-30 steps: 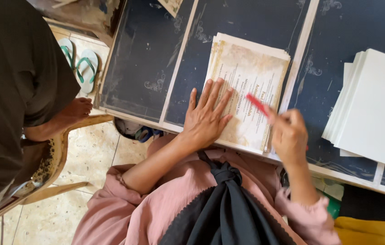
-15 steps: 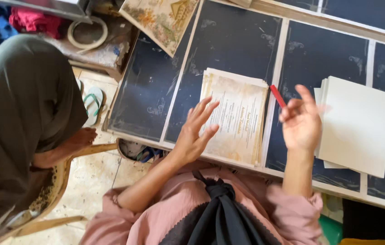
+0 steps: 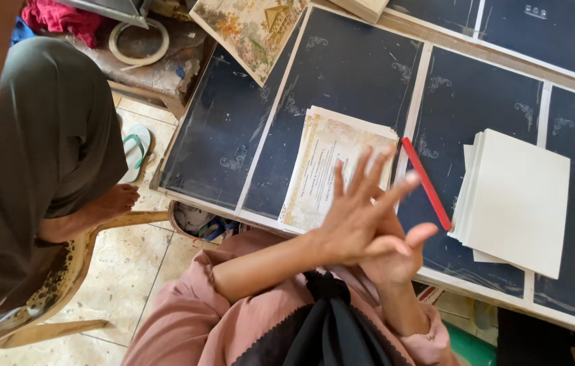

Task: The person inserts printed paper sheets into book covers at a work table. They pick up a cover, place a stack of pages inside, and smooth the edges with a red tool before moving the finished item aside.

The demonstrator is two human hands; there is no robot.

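One red pen (image 3: 427, 183) lies on the dark table (image 3: 341, 74), between two paper stacks: a printed stack (image 3: 321, 169) just left of it and a blank white stack (image 3: 514, 196) just right. Both hands hover near the pen, holding nothing. The left hand (image 3: 352, 217), fingers spread wide, crosses over the right hand (image 3: 396, 254), also open.

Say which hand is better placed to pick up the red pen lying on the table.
Probably the right hand. It sits just below the red pen, on the pen's side. The left hand is crossed over it, fingers spread over the printed paper stack, farther from the pen.
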